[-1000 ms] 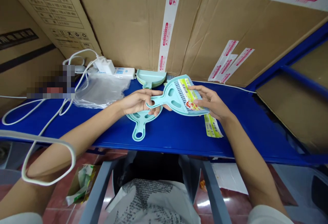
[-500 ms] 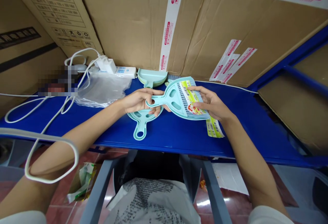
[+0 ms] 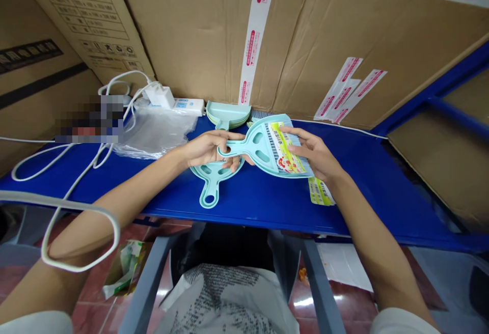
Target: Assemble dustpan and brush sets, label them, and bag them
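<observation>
A pale mint dustpan and hand brush [image 3: 260,146], nested together, are held up over the blue table. My left hand [image 3: 208,148] is closed round their handle end. My right hand [image 3: 320,155] grips the bristle end, its thumb and fingers on a yellow-green printed card [image 3: 283,145] that lies across the grey-blue bristles. Below my left hand, another mint dustpan [image 3: 210,184] lies on the table with its ring handle toward me; its far part is hidden. More yellow-green cards [image 3: 321,191] lie beneath my right hand.
Several stacked dustpans [image 3: 228,112] stand against the cardboard wall [image 3: 206,33]. At the left are clear plastic bags [image 3: 153,133], a white power strip [image 3: 189,106] and looping white cable [image 3: 82,265], which crosses in front of my left forearm. The blue table [image 3: 252,206] ends near my lap.
The fingers of my right hand have shifted slightly on the printed card. Both hands keep hold of the dustpan and brush in nearly the same place.
</observation>
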Tool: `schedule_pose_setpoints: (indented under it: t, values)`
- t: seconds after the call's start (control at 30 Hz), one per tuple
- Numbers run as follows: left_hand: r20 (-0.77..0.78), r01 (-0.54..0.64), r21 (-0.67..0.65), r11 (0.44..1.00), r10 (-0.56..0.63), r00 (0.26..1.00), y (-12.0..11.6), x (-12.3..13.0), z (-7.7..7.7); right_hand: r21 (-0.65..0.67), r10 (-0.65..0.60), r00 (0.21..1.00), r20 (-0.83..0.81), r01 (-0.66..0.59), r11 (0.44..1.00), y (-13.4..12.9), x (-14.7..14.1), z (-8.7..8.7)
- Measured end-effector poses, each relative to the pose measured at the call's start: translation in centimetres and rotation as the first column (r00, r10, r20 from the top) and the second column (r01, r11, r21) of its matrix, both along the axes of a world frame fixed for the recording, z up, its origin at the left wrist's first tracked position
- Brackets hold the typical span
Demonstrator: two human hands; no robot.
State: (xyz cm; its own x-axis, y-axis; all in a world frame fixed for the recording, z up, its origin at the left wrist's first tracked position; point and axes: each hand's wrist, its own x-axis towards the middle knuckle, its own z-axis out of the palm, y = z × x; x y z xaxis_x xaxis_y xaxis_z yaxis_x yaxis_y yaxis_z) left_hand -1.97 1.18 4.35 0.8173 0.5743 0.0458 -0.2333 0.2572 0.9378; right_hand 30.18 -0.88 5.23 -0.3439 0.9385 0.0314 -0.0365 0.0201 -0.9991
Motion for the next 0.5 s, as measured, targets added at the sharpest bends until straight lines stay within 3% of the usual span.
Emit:
schedule_pose_setpoints:
  t: [0.13,0.2,0.23,0.27,0.3,0.33,0.37,0.4,0.43,0.5]
  values:
    - [-0.08,0.0,0.06,0.998,0.004,0.997,0.7,-0.3,0.2,0.011,-0.034,0.999,-0.013,0.034,0.999,0.4,0.1,-0.4]
    - [-0.212,-0.155,0.193,0.969,0.196,0.957,1.2,-1.2,1.0,0.028,-0.054,0.998,-0.017,0.054,0.998,0.5,0.2,-0.4]
    - [-0.291,-0.281,0.321,0.905,0.376,0.88,1.4,-2.1,1.6,0.045,-0.067,0.998,-0.023,0.067,0.997,0.5,0.2,-0.3]
    - [-0.351,-0.393,0.488,0.779,0.588,0.729,1.5,-3.1,2.3,0.06,-0.079,0.996,-0.029,0.08,0.995,0.5,0.2,-0.2]
    - [-0.373,-0.437,0.671,0.599,0.782,0.499,1.7,-4.4,2.9,0.072,-0.088,0.995,-0.035,0.091,0.993,0.5,0.3,-0.2]
    - [-0.342,-0.38,0.826,0.416,0.907,0.247,1.9,-5.9,3.5,0.082,-0.096,0.995,-0.04,0.099,0.992,0.6,0.3,-0.1]
    - [-0.313,-0.25,0.916,0.314,0.949,0.047,2.1,-7.6,4.0,0.089,-0.102,0.994,-0.046,0.106,0.99,0.6,0.3,-0.1]
    - [-0.325,-0.134,0.941,0.311,0.941,-0.099,2.4,-9.4,4.3,0.094,-0.107,0.993,-0.052,0.111,0.989,0.6,0.4,0.0]
    - [-0.363,-0.101,0.932,0.349,0.899,-0.245,2.8,-11.2,4.3,0.097,-0.11,0.992,-0.058,0.115,0.989,0.6,0.4,0.0]
    - [-0.47,-0.133,0.883,0.451,0.844,-0.258,4.1,-14.4,3.9,0.103,-0.118,0.991,-0.064,0.124,0.987,0.6,0.4,0.0]
